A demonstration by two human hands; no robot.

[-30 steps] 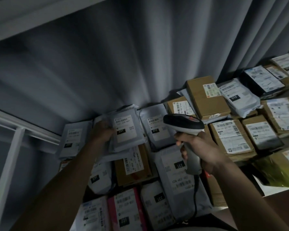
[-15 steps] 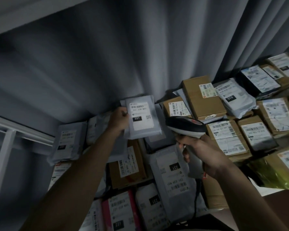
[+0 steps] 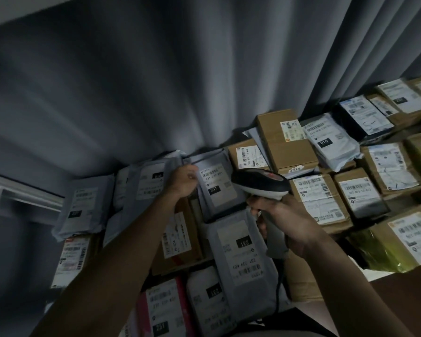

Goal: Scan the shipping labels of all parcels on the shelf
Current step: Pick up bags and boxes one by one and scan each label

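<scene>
My left hand (image 3: 183, 181) grips the left edge of a grey mailer bag (image 3: 216, 190) whose white label reads 231. The bag rests among other parcels at the back of the shelf. My right hand (image 3: 281, 218) holds a black and grey barcode scanner (image 3: 260, 184) by its handle, and the scanner head sits just right of that label. A larger grey mailer (image 3: 241, 251), also marked 231, lies below the scanner. Brown cardboard boxes (image 3: 284, 139) with labels fill the shelf to the right.
A grey curtain (image 3: 180, 81) hangs behind the parcels. A white shelf frame (image 3: 22, 193) stands at the left. More grey mailers (image 3: 83, 205) and a pink one (image 3: 161, 310) lie left and front. A yellow-green wrapped parcel (image 3: 379, 254) sits at the right. The scanner cable (image 3: 277, 295) hangs down.
My left hand carried the grey 231 mailer rightward and set it lower among the parcels beside the scanner. My right hand with the scanner stayed roughly in place.
</scene>
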